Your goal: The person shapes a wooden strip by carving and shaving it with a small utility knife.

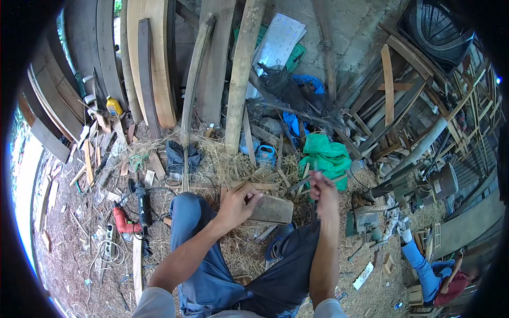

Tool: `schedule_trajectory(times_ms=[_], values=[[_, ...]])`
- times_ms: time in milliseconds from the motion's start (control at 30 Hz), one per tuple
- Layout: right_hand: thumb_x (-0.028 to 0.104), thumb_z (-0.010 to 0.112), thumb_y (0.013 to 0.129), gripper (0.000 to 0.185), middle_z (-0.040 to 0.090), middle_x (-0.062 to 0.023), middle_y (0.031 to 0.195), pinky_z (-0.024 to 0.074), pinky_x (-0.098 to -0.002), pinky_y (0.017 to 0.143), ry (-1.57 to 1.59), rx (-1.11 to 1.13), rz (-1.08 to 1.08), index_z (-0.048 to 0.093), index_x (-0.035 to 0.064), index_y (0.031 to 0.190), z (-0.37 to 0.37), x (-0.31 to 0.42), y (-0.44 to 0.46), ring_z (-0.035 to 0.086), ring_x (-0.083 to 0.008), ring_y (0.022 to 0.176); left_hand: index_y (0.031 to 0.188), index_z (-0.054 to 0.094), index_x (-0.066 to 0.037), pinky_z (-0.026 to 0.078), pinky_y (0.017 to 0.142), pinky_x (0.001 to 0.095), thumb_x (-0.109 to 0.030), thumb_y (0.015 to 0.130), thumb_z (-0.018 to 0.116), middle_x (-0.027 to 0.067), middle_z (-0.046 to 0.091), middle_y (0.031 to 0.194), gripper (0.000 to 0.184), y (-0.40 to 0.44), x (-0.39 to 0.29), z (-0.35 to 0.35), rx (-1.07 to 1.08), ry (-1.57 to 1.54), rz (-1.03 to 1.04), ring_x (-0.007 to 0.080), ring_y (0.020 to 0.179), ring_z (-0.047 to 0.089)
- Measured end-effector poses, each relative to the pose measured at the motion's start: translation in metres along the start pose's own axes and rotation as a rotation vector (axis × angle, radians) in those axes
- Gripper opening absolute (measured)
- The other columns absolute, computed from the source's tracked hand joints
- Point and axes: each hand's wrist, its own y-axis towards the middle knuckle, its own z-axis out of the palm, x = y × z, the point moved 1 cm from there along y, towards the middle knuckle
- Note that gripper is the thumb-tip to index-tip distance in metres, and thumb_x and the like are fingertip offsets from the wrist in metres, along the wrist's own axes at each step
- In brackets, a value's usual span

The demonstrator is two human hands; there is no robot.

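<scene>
My left hand (237, 205) is closed, fingers curled and thumb bent, at the left end of a wooden block (274, 210) in front of my knees. What its fingers grip, if anything, is hidden. My right hand (323, 192) is raised to the right of the block, its fingers closed and smeared by motion. A thin, dark, blurred thing shows beside it, too unclear to name. Behind that hand lies a green plastic bag (324, 153).
A red drill (125, 220), an angle grinder (142, 201) and a power strip (109, 243) lie at left. Planks (212, 79) lean on the wall. A machine with a motor (442, 183) stands at right. Another person (450, 281) sits at lower right. Shavings cover the ground.
</scene>
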Motion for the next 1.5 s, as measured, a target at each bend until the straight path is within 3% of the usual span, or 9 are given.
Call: schedule_trajectory(times_ms=[67,233,400,833,967,1133,1200,1433,1500], values=[[0.019,0.058,0.092,0.03,0.052,0.0019,0.069,0.0254,-0.0177,0.043,-0.091,0.169,0.061,0.059,0.0001,0.116,0.031,-0.004,-0.019,0.036,-0.003,0.049,0.082,0.059,0.001,0.045,0.057,0.0311,-0.005,0.08,0.068,0.0109,0.059,0.071,0.011,0.006,-0.001,0.003,-0.006,-0.015,-0.036,0.0205,0.063,0.057],[0.018,0.058,0.092,0.026,0.053,0.0005,0.069,0.0266,-0.0183,0.044,-0.139,0.405,0.13,0.062,-0.0009,0.109,0.075,-0.024,-0.031,0.037,-0.0034,0.05,0.083,0.06,0.001,0.044,0.056,0.0302,-0.005,0.08,0.068,0.0104,0.061,0.071,0.01,0.007,-0.003,0.009,0.01,-0.025,-0.06,0.0169,0.061,0.056],[0.016,0.061,0.09,0.021,0.055,-0.0007,0.064,0.0274,-0.0206,0.042,-0.139,0.325,0.069,0.065,-0.0044,0.094,0.064,-0.015,-0.023,0.04,-0.0046,0.048,0.083,0.061,0.001,0.043,0.055,0.0286,-0.005,0.08,0.068,0.0096,0.059,0.068,0.01,0.008,-0.009,0.01,0.058,-0.121,-0.076,0.0148,0.056,0.052],[0.014,0.059,0.091,0.018,0.054,0.0009,0.064,0.0282,-0.0196,0.044,-0.18,0.246,-0.001,0.064,-0.0029,0.091,0.069,-0.013,-0.025,0.04,-0.0035,0.05,0.083,0.06,0.001,0.045,0.057,0.031,-0.007,0.082,0.068,0.0113,0.062,0.071,0.012,0.01,-0.008,0.013,0.059,-0.188,-0.071,0.0186,0.06,0.057],[0.016,0.058,0.092,0.02,0.054,-0.0004,0.066,0.0283,-0.0189,0.044,-0.241,0.366,0.026,0.062,-0.0035,0.092,0.069,-0.023,-0.024,0.038,-0.004,0.049,0.083,0.06,0.001,0.045,0.056,0.0314,-0.007,0.081,0.068,0.0111,0.062,0.071,0.012,0.007,-0.005,0.007,0.053,-0.158,-0.091,0.019,0.061,0.057],[0.017,0.059,0.091,0.019,0.054,0.001,0.067,0.028,-0.0184,0.044,-0.193,0.247,0.024,0.063,-0.0022,0.092,0.071,-0.022,-0.023,0.039,-0.0034,0.049,0.084,0.059,0.001,0.045,0.057,0.0313,-0.007,0.081,0.068,0.011,0.062,0.071,0.012,0.01,-0.01,0.01,0.049,-0.166,-0.101,0.0189,0.061,0.057],[0.017,0.059,0.091,0.019,0.055,0.0011,0.067,0.028,-0.0185,0.043,-0.213,0.252,0.018,0.062,-0.002,0.092,0.07,-0.021,-0.023,0.039,-0.0034,0.049,0.082,0.062,0.001,0.042,0.055,0.0275,-0.005,0.08,0.069,0.0071,0.059,0.065,0.009,0.009,-0.006,0.009,0.001,-0.212,-0.042,0.0126,0.057,0.05],[0.017,0.06,0.091,0.017,0.053,0.0014,0.064,0.0258,-0.02,0.043,-0.228,0.353,0.077,0.061,0.0017,0.083,0.071,-0.021,-0.022,0.039,-0.0037,0.049,0.081,0.062,0.001,0.041,0.054,0.0271,-0.007,0.081,0.069,0.008,0.062,0.069,0.01,0.011,-0.002,0.013,-0.006,-0.202,-0.083,0.0121,0.057,0.05],[0.016,0.06,0.09,0.016,0.053,0.0014,0.064,0.0265,-0.0207,0.043,-0.151,0.25,-0.01,0.062,0.0015,0.084,0.066,-0.019,-0.018,0.039,-0.0037,0.05,0.083,0.062,0.0,0.041,0.054,0.0271,-0.007,0.082,0.068,0.0081,0.062,0.069,0.009,0.007,-0.005,0.012,0.03,-0.186,-0.102,0.0118,0.057,0.05]])
